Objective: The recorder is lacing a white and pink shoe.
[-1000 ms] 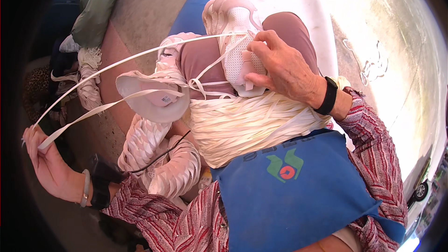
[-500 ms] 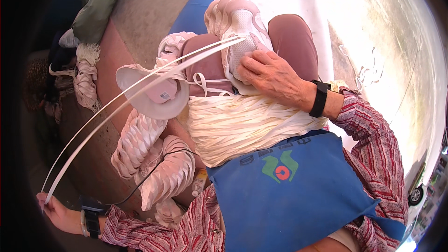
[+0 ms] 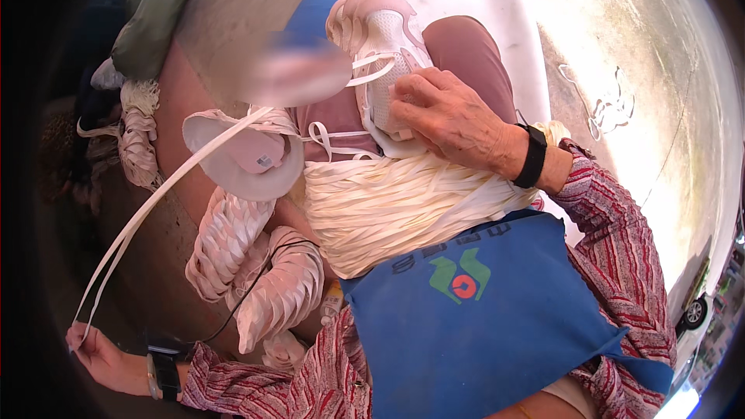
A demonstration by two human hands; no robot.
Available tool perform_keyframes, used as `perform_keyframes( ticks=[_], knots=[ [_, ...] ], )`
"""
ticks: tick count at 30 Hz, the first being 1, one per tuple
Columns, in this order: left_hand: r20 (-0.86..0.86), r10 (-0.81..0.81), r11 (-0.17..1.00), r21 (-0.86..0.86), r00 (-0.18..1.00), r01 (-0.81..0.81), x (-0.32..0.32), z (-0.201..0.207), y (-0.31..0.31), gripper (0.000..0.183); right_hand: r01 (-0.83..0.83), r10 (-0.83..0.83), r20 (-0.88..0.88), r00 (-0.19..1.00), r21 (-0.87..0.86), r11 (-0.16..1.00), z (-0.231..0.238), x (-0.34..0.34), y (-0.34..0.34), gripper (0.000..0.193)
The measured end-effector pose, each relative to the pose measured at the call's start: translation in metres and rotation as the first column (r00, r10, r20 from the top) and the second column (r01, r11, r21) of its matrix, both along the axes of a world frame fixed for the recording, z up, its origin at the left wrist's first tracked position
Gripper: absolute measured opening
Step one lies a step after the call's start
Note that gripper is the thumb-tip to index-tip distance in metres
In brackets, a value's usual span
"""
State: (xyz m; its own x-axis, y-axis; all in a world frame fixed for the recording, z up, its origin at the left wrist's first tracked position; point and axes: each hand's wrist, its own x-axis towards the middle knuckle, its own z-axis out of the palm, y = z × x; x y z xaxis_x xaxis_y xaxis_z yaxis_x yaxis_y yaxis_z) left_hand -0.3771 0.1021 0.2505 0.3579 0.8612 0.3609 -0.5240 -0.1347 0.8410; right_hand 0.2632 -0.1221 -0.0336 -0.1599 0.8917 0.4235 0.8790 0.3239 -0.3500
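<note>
Covering the person's front, one blue apron (image 3: 481, 334) spread below one thick bundle of cream laces (image 3: 411, 213) lying across the lap. Two ridged pink-and-white stacks (image 3: 281, 291) sat left of that bundle. One pink-and-white mesh shoe upper (image 3: 380, 97) rested just beyond the cream laces, by the mauve trouser legs (image 3: 472, 58). Two hands worked apart: the right hand (image 3: 442, 120), fingers curled narrow, held the upper's near end, while the left hand (image 3: 97, 353), far out to the left, pinched two strands of white shoelace (image 3: 194, 161). These strands reached toward the upper, partly hidden behind one blurred patch. Each wrist wore one dark band (image 3: 533, 157).
</note>
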Motion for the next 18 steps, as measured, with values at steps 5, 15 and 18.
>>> perform_keyframes(
  ticks=[5,15,18],
  knots=[
    [0.381,0.129,0.971,-0.238,0.915,-0.037,0.083,-0.024,-0.012,0.014,-0.002,-0.037,0.403,0.915,0.095,0.996,-0.017,-0.007,0.006,0.027],
    [0.092,0.265,0.963,-0.084,0.96,-0.257,-0.003,-0.024,-0.013,0.005,-0.076,0.08,0.082,0.993,-0.058,0.995,-0.011,0.003,0.009,0.03],
    [0.024,0.4,0.917,0.0,0.916,-0.4,-0.012,-0.029,-0.022,0.009,-0.125,0.111,0.266,0.958,0.036,0.992,-0.02,0.0,0.013,0.02]
  ],
)
